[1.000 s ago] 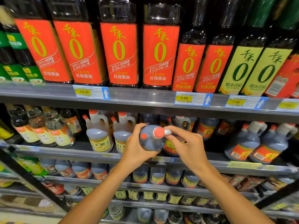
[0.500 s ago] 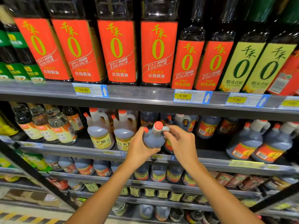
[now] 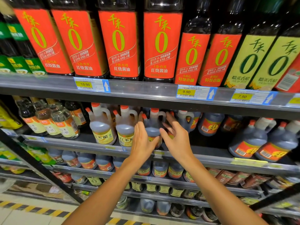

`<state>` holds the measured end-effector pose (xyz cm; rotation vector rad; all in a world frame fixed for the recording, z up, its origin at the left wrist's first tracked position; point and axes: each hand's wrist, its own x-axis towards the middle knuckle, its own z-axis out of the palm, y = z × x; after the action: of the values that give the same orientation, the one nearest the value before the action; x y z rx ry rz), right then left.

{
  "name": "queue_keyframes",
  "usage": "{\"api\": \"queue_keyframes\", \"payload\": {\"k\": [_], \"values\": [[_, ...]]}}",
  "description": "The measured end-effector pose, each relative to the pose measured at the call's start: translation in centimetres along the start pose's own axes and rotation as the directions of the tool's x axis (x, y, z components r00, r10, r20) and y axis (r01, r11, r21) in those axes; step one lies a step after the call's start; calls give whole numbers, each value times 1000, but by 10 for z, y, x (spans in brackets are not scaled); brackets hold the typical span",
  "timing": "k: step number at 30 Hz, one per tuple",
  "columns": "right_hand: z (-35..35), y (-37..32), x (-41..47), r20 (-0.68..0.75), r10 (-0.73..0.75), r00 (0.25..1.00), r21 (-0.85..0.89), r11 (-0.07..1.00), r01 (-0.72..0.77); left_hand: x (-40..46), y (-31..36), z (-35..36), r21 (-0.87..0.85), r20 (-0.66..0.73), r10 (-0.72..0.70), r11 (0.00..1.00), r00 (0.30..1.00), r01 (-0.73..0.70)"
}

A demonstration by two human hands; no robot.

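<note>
Standing upright on the shelf (image 3: 78, 142), the dark jug (image 3: 152, 125) sits between both hands, its orange cap (image 3: 154, 110) just under the shelf above. The left hand (image 3: 142, 143) lies flat against the jug's left side; its fingers (image 3: 138, 127) are straight, pressed together and pointing up, and its thumb rests across the low front of the jug. The right hand (image 3: 177, 140) is at the jug's right side, its fingers (image 3: 168, 118) spread and blurred beside the handle (image 3: 162, 116). Its thumb touches the jug's body. Neither hand curls round the jug.

Just left of the left fingers stand two pale jugs (image 3: 125, 127) with yellow labels, the nearer one touching the dark jug or nearly so. Further left are small clear bottles (image 3: 63, 122). Right of the right fingers stand more dark jugs (image 3: 211, 124), and well beyond them, near the shelf's front edge, are two larger ones (image 3: 248, 140). Above the fingers the upper shelf rail carries price tags (image 3: 194, 92). Over it stands a row of tall dark bottles (image 3: 120, 41) with red labels. Below the wrists a lower shelf holds small dark bottles (image 3: 159, 171).
</note>
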<state>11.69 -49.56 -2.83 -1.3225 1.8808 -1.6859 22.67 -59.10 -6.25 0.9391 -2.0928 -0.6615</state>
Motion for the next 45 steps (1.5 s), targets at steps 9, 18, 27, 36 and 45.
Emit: {"api": "queue_keyframes", "payload": {"k": [9,18,27,36,45], "values": [[-41,12,-31,-343,-169,924,82,975,208,-14,-4,10,-46,37,-66,997,997,67],[-56,58,-33,-259,162,952,-102,976,-194,-53,4,35,-300,-240,-279,932,930,202],[-51,79,-12,-86,237,968,-275,928,-252,-31,22,64,-302,-370,-445,888,815,348],[-55,83,-9,-99,303,948,-343,884,-318,-38,6,58,-242,-359,-385,918,850,314],[-57,74,-5,-13,335,942,-316,893,-321,-43,2,50,-132,-256,-322,946,911,297]]}}
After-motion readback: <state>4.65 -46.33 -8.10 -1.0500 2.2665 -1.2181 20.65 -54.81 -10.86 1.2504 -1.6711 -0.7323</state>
